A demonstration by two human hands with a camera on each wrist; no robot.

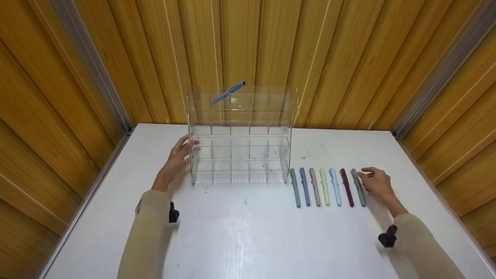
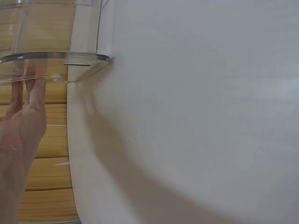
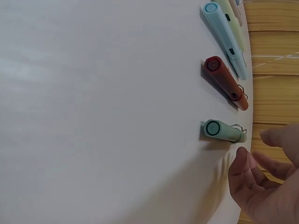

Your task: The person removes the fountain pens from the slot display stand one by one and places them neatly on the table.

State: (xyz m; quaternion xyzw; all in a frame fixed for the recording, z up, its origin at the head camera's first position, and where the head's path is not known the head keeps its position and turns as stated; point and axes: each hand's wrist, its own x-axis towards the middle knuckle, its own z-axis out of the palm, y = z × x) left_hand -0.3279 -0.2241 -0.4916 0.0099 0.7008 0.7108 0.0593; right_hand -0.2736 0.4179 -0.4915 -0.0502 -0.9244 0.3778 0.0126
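A clear acrylic rack (image 1: 240, 161) with rows of small compartments stands on the white table. My left hand (image 1: 179, 157) touches its left side; in the left wrist view the fingers (image 2: 37, 93) reach up against the clear panel. A blue pen (image 1: 228, 93) lies slantwise at the rack's top. Right of the rack, several capped pens lie side by side in a row. At its right end is a grey-green pen (image 1: 358, 188), with a dark red pen (image 1: 347, 188) beside it. My right hand (image 1: 378, 184) is close by the grey-green pen, fingers loosely bent with nothing between them.
The row also has a light blue pen (image 1: 335, 187), a lime pen (image 1: 324, 187), a grey-brown pen (image 1: 315, 187), another blue pen (image 1: 305, 187) and a green pen (image 1: 295, 188). Yellow wood-look walls (image 1: 348, 58) close in the table (image 1: 240, 232) at the back and sides.
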